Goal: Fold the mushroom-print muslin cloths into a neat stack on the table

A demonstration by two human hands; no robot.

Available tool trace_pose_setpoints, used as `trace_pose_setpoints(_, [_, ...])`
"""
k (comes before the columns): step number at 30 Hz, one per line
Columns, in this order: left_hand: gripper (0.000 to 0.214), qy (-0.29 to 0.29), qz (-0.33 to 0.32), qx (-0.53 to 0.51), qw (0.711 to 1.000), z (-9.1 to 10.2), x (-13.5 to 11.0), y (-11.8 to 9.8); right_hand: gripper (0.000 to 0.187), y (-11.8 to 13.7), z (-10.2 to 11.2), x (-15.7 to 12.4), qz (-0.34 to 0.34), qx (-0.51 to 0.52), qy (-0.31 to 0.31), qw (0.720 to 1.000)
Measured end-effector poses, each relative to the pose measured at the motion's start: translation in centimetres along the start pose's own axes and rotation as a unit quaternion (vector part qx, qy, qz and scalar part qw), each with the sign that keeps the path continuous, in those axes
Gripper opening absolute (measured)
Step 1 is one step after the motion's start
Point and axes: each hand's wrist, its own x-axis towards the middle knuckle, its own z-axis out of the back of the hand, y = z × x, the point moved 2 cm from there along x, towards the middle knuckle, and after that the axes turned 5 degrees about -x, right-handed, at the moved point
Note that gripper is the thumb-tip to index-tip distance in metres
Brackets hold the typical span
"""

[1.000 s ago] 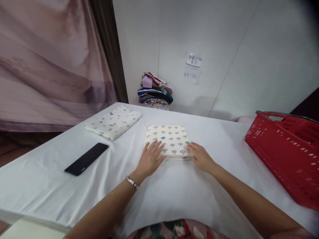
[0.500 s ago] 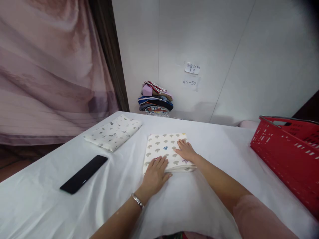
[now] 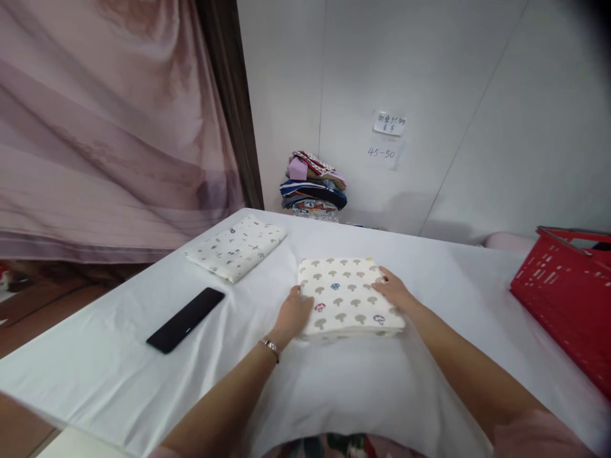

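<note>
A folded cream cloth with a mushroom print (image 3: 347, 296) lies in the middle of the white-covered table (image 3: 334, 388). My left hand (image 3: 294, 314) curls round the cloth's near left edge, fingers tucked at the side. My right hand (image 3: 393, 291) grips the cloth's right edge, fingers bent over it. A bracelet shows on my left wrist. A second folded cloth with a small grey print (image 3: 237, 247) lies at the far left of the table, untouched.
A black phone (image 3: 186, 319) lies flat left of my hands. A red plastic basket (image 3: 568, 296) stands at the right edge. A pile of folded clothes (image 3: 314, 184) sits behind the table by the wall. A pink curtain (image 3: 109, 121) hangs at the left.
My hands went from lying flat on top of the mushroom cloth to holding its left and right edges. The view has shifted a little to the left.
</note>
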Motion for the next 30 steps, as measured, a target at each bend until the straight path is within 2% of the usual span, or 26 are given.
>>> trace_pose_setpoints(2, [0.05,0.07,0.021,-0.066,0.995,-0.4,-2.3,-0.2,0.064,-1.8,1.3,-1.7,-0.012,0.03,0.008,0.999])
trace_pose_setpoints(4, [0.047,0.119,-0.011,-0.092,0.989,-0.2,-3.8,-0.7,0.061,-3.2,2.5,-3.6,0.0,-0.016,0.026,1.0])
trace_pose_setpoints(5, [0.043,0.107,-0.019,-0.081,0.991,0.1,-4.0,-1.0,0.061,-3.5,3.1,-4.4,0.009,-0.054,0.024,0.998])
trace_pose_setpoints(7, [0.038,0.023,-0.063,-0.045,0.997,0.7,-3.1,-2.0,0.064,-2.6,3.9,-5.8,0.042,-0.129,-0.02,0.991])
trace_pose_setpoints(9, [0.041,-0.047,-0.156,-0.012,0.987,0.6,-1.3,-3.4,0.064,-0.2,4.0,-6.8,0.124,-0.177,-0.074,0.974])
trace_pose_setpoints(10, [0.043,-0.057,-0.195,0.011,0.979,0.1,-0.3,-4.0,0.064,1.3,3.7,-7.3,0.178,-0.185,-0.079,0.963])
trace_pose_setpoints(12, [0.047,-0.035,-0.232,0.065,0.97,-1.4,1.3,-4.7,0.062,3.8,2.4,-8.3,0.255,-0.206,-0.036,0.944])
trace_pose_setpoints(14, [0.048,-0.002,-0.224,0.107,0.969,-2.9,2.3,-4.6,0.062,5.0,0.7,-9.2,0.293,-0.22,0.051,0.929])
trace_pose_setpoints(16, [0.048,0.012,-0.209,0.126,0.97,-3.9,2.5,-4.1,0.061,4.9,-0.7,-9.8,0.293,-0.223,0.112,0.923])
trace_pose_setpoints(18, [0.049,0.013,-0.205,0.128,0.97,-4.2,2.4,-3.7,0.061,4.2,-1.6,-10.2,0.282,-0.22,0.136,0.924])
trace_pose_setpoints(21, [0.05,0.017,-0.199,0.117,0.973,-4.0,2.2,-3.4,0.062,3.6,-1.8,-10.3,0.273,-0.204,0.143,0.929])
trace_pose_setpoints(25, [0.051,0.03,-0.195,0.067,0.978,-4.1,2.6,-3.0,0.056,4.1,-0.7,-9.3,0.263,-0.166,0.154,0.938])
trace_pose_setpoints(27, [0.051,0.025,-0.19,0.017,0.981,-4.2,2.9,-2.8,0.048,4.2,0.3,-7.5,0.25,-0.154,0.112,0.949])
trace_pose_setpoints(29, [0.052,-0.009,-0.161,-0.041,0.986,-3.8,3.1,-2.5,0.043,4.1,1.5,-4.8,0.245,-0.16,0.05,0.955])
trace_pose_setpoints(30, [0.053,-0.031,-0.133,-0.068,0.988,-3.4,3.1,-2.3,0.044,3.9,1.9,-3.3,0.247,-0.168,0.05,0.953])
